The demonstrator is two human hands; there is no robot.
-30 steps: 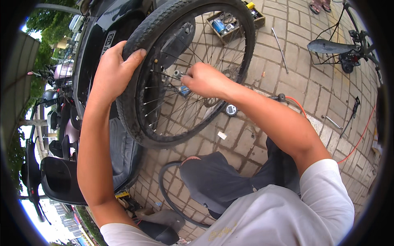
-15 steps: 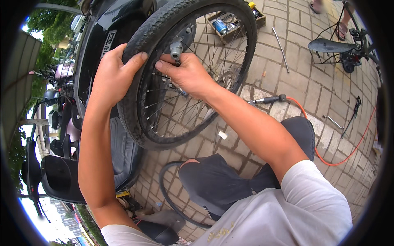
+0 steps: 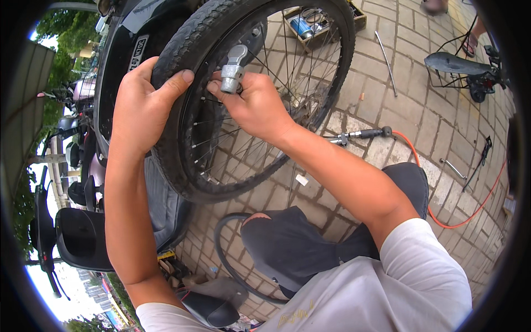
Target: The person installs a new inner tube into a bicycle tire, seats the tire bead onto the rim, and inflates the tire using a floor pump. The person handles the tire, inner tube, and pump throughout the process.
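A bicycle wheel with a black knobbly tyre point(image 3: 168, 141) and thin spokes stands tilted in front of me. My left hand point(image 3: 142, 105) is closed over the tyre's left side, its thumb on the sidewall near the rim. Reaching in from the right over the spokes, my right hand point(image 3: 257, 108) pinches a grey metal pump head point(image 3: 231, 74) with a flat lever, just inside the rim. The pump head hides most of the fingertips. Whether it sits on a valve, I cannot tell.
A black scooter point(image 3: 124, 50) stands behind the wheel. On the paving lie an inflator point(image 3: 368, 134) with an orange hose point(image 3: 412, 149), a metal rod point(image 3: 387, 63), a wrench point(image 3: 453, 167) and a black tube point(image 3: 221, 238). A toolbox point(image 3: 329, 41) is beyond; another person's foot point(image 3: 470, 45) shows upper right.
The pump head has turned in my right hand, so its lever now shows pointing up. My left hand has shifted slightly left with the tyre, and my view has moved a little.
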